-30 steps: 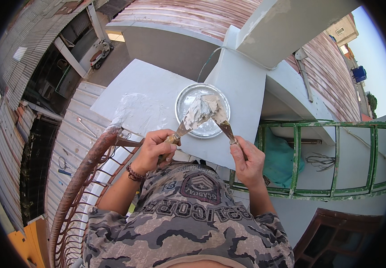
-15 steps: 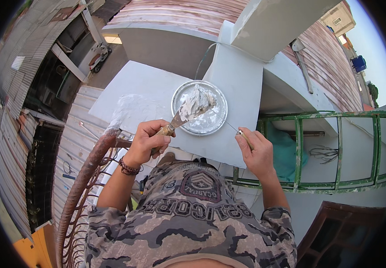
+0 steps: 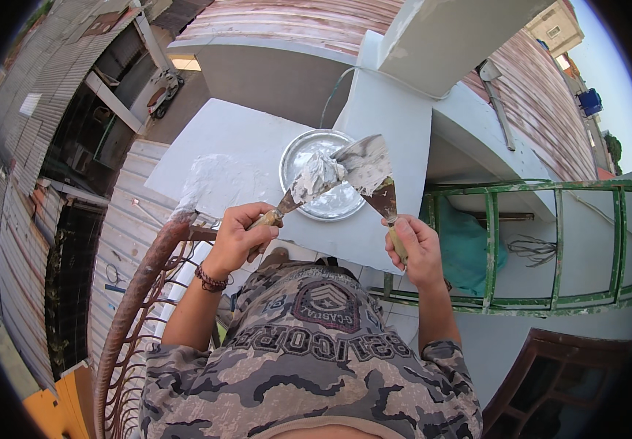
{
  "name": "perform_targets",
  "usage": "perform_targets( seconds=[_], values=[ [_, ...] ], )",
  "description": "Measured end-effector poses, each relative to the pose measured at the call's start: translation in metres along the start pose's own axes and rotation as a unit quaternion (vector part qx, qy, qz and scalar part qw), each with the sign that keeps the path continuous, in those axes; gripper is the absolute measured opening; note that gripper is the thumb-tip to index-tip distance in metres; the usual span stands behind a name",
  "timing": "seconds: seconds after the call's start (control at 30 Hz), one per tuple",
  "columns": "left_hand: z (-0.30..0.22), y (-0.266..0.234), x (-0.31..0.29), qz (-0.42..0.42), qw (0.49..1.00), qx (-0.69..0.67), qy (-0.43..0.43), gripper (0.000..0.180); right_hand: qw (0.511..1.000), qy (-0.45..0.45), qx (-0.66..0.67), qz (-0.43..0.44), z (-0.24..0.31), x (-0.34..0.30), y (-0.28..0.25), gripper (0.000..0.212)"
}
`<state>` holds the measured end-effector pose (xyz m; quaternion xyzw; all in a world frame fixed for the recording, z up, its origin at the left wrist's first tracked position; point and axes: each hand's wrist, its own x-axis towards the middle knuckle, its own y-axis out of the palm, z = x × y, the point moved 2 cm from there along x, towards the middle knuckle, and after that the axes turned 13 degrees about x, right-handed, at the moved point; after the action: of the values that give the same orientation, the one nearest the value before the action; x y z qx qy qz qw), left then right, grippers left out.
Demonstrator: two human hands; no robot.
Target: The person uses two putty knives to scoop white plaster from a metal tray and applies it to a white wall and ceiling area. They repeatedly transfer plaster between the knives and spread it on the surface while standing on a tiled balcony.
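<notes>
My left hand [image 3: 246, 233] is closed round the handle of a putty knife [image 3: 287, 203], whose blade carries a thick heap of whitish putty [image 3: 319, 174]. In my right hand [image 3: 417, 249] is a second putty knife [image 3: 380, 192], its broad blade turned flat to view and smeared with putty. The two blades come together above a round metal lid or tray [image 3: 291, 150] coated with white residue. That round piece rests on a pale ledge [image 3: 393, 241] in front of me.
A rusty curved railing [image 3: 151, 263] runs close by my left arm. To the right lies a green metal ladder [image 3: 489, 249], with a teal cloth or bag [image 3: 462, 256] behind it. A pale pillar [image 3: 433, 51] rises beyond the ledge. Corrugated roofing [image 3: 272, 25] spreads at the back.
The right putty knife has turned from edge-on to flat, and its blade has swung up beside the heap. The heap sits slightly lower and further left on the left blade.
</notes>
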<state>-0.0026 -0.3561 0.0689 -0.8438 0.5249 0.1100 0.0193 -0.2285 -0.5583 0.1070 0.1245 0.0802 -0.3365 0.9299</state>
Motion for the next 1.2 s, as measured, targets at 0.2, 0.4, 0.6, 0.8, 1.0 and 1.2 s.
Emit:
perform_targets(
  seconds=[0.2,0.4,0.6,0.8,1.0,1.2],
  values=[
    [0.005,0.0,0.0,-0.028,0.999,0.04,-0.002,0.019,1.0,0.009,0.024,-0.006,0.001,-0.005,0.009,0.029],
    [0.001,-0.003,0.001,-0.019,1.0,0.021,-0.005,0.018,0.997,-0.046,-0.061,0.007,0.003,-0.005,0.011,0.031],
    [-0.007,0.005,0.006,0.001,0.999,0.049,0.005,0.018,0.99,-0.083,-0.114,0.013,0.008,-0.007,0.02,0.029],
    [-0.015,0.01,0.012,0.023,0.999,0.024,0.005,0.018,0.977,-0.098,-0.191,-0.009,0.017,-0.005,0.019,0.029],
    [-0.019,0.012,0.007,0.022,0.999,0.002,0.04,0.017,0.922,-0.193,-0.336,-0.005,0.016,0.0,0.025,0.027],
    [-0.02,0.011,0.013,0.001,0.997,-0.017,0.07,0.016,0.914,-0.191,-0.344,-0.102,-0.009,0.014,-0.008,0.025]
  ],
)
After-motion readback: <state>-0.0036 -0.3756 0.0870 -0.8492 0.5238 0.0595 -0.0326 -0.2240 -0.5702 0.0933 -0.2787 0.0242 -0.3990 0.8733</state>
